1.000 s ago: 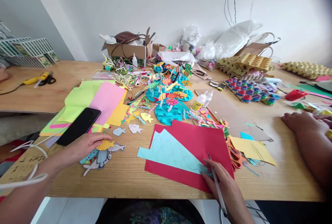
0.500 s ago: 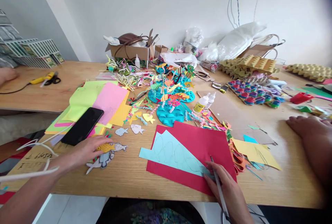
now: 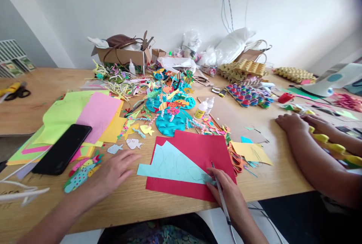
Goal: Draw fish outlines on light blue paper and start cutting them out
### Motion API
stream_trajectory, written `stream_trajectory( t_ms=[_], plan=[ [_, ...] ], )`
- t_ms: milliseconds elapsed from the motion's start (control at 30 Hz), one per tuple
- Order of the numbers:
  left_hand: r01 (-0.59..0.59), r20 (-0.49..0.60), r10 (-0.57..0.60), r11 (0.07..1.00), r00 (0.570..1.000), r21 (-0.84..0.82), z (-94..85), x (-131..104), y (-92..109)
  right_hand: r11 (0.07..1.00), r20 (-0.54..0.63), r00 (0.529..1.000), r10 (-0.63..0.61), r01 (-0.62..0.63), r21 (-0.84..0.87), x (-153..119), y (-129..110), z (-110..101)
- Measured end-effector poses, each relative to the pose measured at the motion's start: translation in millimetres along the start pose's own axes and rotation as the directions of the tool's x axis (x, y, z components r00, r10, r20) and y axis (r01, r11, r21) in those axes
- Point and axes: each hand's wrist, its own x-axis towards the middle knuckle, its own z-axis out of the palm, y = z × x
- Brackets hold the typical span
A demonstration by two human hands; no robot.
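My right hand [image 3: 226, 187] holds a slim pen-like tool [image 3: 222, 195] with a cord trailing from its lower end. Its fingers rest on the red sheet [image 3: 200, 149], by the right end of a light blue paper [image 3: 172, 163] with pencilled outlines. My left hand [image 3: 117, 168] is over the table left of the papers, fingers apart and nothing visible in it. Just beyond it lie a white paper fish [image 3: 134, 143] and a pale blue one [image 3: 114, 148]. Colourful paper fish [image 3: 80, 176] lie beside my left wrist.
A black phone [image 3: 63, 148] lies on coloured papers [image 3: 66, 112] at left. Glue bottles [image 3: 201, 109] and turquoise pieces decorated with fish [image 3: 172, 123] stand beyond the red sheet. Orange scissors [image 3: 236, 159] are right of it. Another person's forearms [image 3: 308, 149] rest at right.
The view has turned to the right. My left hand has come off the pile of cut-out fish and moved nearer the light blue paper. My right hand still holds the tool at the red sheet.
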Motion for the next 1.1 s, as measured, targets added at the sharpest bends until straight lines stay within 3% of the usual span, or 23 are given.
stream_trajectory(
  t_ms=[100,200,400,567,800,933,1100],
  plan=[
    [-0.096,0.021,0.096,0.995,0.995,-0.002,11.2,38.4,23.6,0.999,-0.032,0.999,-0.041,0.041,-0.014,-1.1,1.1,-3.4],
    [-0.180,0.122,0.182,0.983,0.976,-0.027,22.6,57.1,29.6,0.998,-0.045,0.997,-0.061,0.060,-0.033,-4.3,3.2,-8.0],
    [-0.065,0.266,0.071,0.997,0.961,-0.033,30.6,40.5,17.3,0.997,0.014,1.000,-0.007,0.008,-0.075,-9.9,3.4,-11.4],
    [-0.087,0.180,0.089,0.996,0.980,-0.023,31.8,27.5,10.2,0.996,0.100,0.994,0.052,-0.044,-0.082,-2.3,-2.8,-9.5],
    [-0.149,0.133,0.150,0.989,0.980,-0.016,38.9,28.5,1.2,0.994,0.146,0.986,0.083,-0.073,-0.076,4.5,-8.9,-12.3],
    [-0.142,0.116,0.148,0.988,0.982,-0.052,42.8,24.4,-5.7,0.999,0.079,0.996,0.046,-0.043,-0.033,11.2,-8.6,-10.8],
    [-0.213,0.032,0.216,0.974,0.976,-0.082,44.2,20.1,-4.2,0.989,-0.130,0.991,0.038,-0.018,0.149,21.6,-18.2,-17.3]
  ],
)
